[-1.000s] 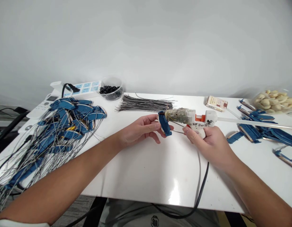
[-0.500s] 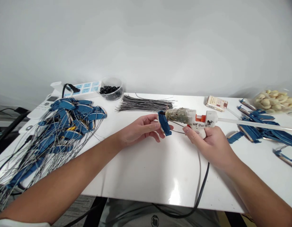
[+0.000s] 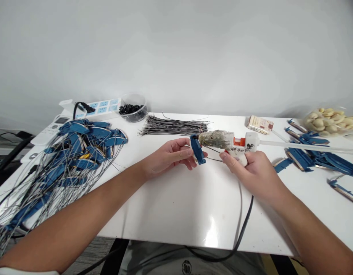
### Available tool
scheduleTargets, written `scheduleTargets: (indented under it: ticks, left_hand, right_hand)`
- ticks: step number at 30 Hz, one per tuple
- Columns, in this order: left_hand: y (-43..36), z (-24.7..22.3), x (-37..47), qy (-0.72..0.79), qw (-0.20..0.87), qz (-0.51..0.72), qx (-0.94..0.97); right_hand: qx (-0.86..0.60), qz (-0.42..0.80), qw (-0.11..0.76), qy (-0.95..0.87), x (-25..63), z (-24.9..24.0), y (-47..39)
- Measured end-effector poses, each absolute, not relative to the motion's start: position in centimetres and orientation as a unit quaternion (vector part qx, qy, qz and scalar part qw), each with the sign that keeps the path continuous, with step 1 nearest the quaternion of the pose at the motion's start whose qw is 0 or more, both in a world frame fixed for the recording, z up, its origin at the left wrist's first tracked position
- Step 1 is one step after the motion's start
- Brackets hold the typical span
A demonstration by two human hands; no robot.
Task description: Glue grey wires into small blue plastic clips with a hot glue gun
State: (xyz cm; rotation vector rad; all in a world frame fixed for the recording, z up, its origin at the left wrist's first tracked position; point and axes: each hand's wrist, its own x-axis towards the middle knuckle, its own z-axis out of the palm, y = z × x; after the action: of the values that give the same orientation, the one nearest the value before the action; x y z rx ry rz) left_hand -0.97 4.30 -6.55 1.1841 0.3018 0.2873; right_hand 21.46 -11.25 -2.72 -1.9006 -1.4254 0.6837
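Note:
Between the fingertips of my left hand (image 3: pixel 174 154) is a small blue plastic part (image 3: pixel 197 149), held upright over the middle of the table. My right hand (image 3: pixel 252 168) is wrapped round the handle of a white hot glue gun (image 3: pixel 232 143) with an orange piece on top and a crusted, dirty front end. Its nozzle meets the upper end of the blue part; the exact contact spot is hidden. A long translucent glue stick (image 3: pixel 302 145) runs out of the gun's back to the right. Thin dark wires (image 3: pixel 213 152) show behind the part and the gun.
At left lies a heap of blue parts with wires (image 3: pixel 87 145), before a power strip (image 3: pixel 103 107) and a tub of black pieces (image 3: pixel 133 109). Behind my hands is a wire bundle (image 3: pixel 174 126). A small box (image 3: pixel 260 124), more blue parts (image 3: pixel 300 158) and a bag of pale pieces (image 3: pixel 331 121) are right.
The whole view has shifted slightly. Both hands keep their grip, and the nozzle remains at the upper end of the blue part, which looks slightly turned.

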Motion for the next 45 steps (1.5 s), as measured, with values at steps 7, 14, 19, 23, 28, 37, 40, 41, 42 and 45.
scheduleTargets:
  ticks: [7,14,19,23,28,37,40,41,42,45]
  left_hand:
    - [4.3,-6.6,-0.9,0.149,0.8,0.14,0.564]
    - [4.3,-6.6,-0.9,0.153,0.799,0.139,0.565]
    - [4.3,-6.5,-0.9,0.157,0.794,0.141,0.571]
    - [4.2,-6.5,-0.8,0.158,0.796,0.148,0.566]
    - [4.1,-6.5,-0.6,0.155,0.8,0.15,0.559]
    - [4.2,-6.6,-0.7,0.168,0.799,0.155,0.556]
    - [4.3,-6.5,-0.8,0.17,0.794,0.152,0.563]
    - [4.4,-6.5,-0.9,0.17,0.792,0.151,0.567]
    - [4.4,-6.5,-0.9,0.168,0.788,0.15,0.572]
    - [4.6,-6.6,-1.0,0.163,0.782,0.146,0.584]
  right_hand:
    - [-0.731,0.259,0.328,-0.539,21.7,-3.0,-11.3]
    - [-0.732,0.273,0.335,-0.527,21.7,-3.2,-11.4]
    - [-0.741,0.267,0.334,-0.518,21.8,-3.3,-11.4]
    - [-0.74,0.249,0.343,-0.522,21.9,-3.8,-11.4]
    - [-0.741,0.244,0.343,-0.523,21.9,-3.7,-11.4]
    - [-0.743,0.254,0.332,-0.522,21.6,-2.8,-11.4]
    - [-0.75,0.26,0.332,-0.51,21.6,-2.9,-11.4]
    - [-0.751,0.266,0.331,-0.506,21.6,-3.0,-11.4]
    - [-0.751,0.272,0.332,-0.502,21.7,-3.0,-11.4]
    - [-0.74,0.296,0.339,-0.499,22.0,-3.2,-11.4]
